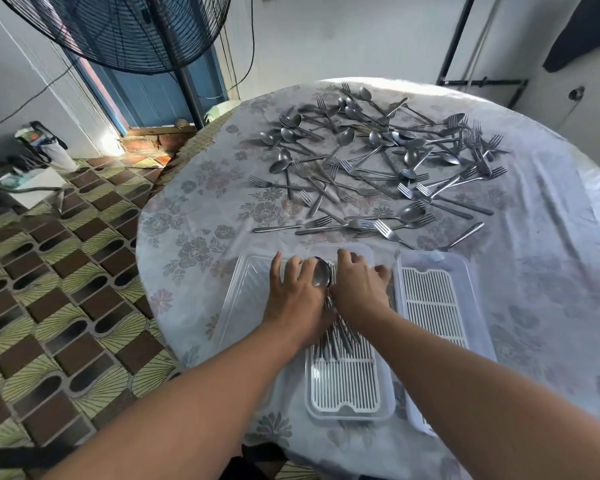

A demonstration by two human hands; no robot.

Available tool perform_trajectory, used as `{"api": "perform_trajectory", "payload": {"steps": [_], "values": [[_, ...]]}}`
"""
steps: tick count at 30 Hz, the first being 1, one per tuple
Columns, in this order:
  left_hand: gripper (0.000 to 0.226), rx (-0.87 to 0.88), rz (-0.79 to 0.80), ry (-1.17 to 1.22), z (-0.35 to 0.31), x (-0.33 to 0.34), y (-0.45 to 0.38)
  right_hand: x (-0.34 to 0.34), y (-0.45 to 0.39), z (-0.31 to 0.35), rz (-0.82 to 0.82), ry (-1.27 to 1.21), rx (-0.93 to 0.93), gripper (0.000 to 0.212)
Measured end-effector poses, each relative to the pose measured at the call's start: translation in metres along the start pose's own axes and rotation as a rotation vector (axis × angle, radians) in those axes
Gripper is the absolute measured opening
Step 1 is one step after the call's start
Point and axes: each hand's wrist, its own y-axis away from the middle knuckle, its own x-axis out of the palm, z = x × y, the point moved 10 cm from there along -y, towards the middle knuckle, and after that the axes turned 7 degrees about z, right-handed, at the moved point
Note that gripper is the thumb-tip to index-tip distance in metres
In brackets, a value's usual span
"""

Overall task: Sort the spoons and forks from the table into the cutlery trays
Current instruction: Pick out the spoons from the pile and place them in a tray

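Over the middle tray (pixel 350 393), both hands' fingers (pixel 293 268) grasp a spoon bundle (pixel 323 277), handles pointing back toward the person.

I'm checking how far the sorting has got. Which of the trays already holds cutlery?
The middle tray, under both hands: spoon handles lie on its white grid. The right tray shows a bare grid; the left one looks empty.

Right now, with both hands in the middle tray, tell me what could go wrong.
1. The left hand and right hand crowd one bundle of spoons in the middle tray; a slip could scatter them.
2. The mixed pile of forks and spoons is tangled, so a fork may get sorted as a spoon.
3. The right tray lies close by; an elbow could nudge it.
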Motion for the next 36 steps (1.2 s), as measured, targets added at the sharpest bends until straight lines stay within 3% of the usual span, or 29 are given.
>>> {"api": "perform_trajectory", "payload": {"steps": [5,9,15,21,24,27,34,36], "values": [[0.040,-0.053,-0.021,-0.017,0.008,-0.007,0.002,0.002,0.009,0.004,0.036,0.320,-0.017,0.037],[0.034,-0.088,0.076,-0.027,0.011,0.009,-0.002,0.013,0.013,0.009,0.097,0.241,-0.019,0.030],[0.047,-0.145,0.219,-0.007,0.013,0.030,-0.008,0.006,0.015,-0.001,0.085,0.070,0.031,0.030],[0.067,-0.180,0.242,0.050,0.011,0.027,-0.007,-0.010,0.002,-0.001,-0.012,0.154,-0.048,0.035],[0.072,-0.105,0.098,0.088,0.001,0.016,0.000,-0.005,-0.005,0.004,0.023,0.271,-0.083,0.033],[0.058,0.040,-0.008,0.066,-0.018,0.003,0.006,-0.003,-0.011,0.008,0.051,0.340,-0.105,0.033],[0.039,0.388,0.043,-0.027,-0.063,0.011,0.016,-0.026,-0.012,0.009,0.001,0.443,-0.150,0.029],[0.038,0.408,0.025,-0.049,-0.062,0.009,0.018,-0.026,-0.012,0.010,0.016,0.443,-0.169,0.026]]}}
